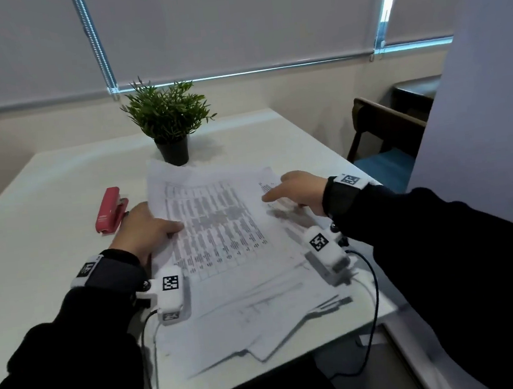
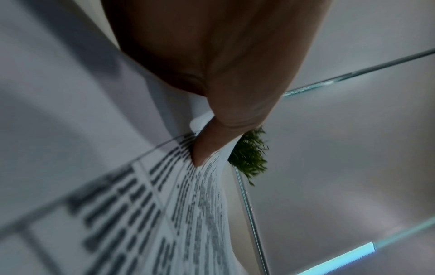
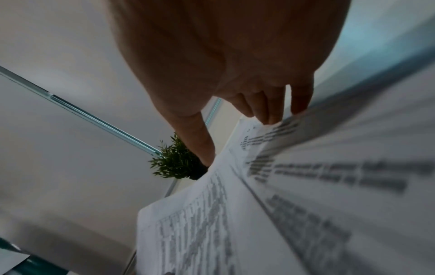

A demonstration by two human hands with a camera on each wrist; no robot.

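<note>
Paper stack lies fanned on the table between both hands, long axis running away from the person. Left hand pinches its left edge; right hand, fingers straight, touches the right edge. Stapler lies just left of the left hand.

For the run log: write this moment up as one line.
left hand: pinches top sheet, left edge | right hand: fingers straight on paper pile, right side | stapler: left of pile | plant: behind pile

text: none legible | printed sheets: blurred | stapler label: unreadable
</note>
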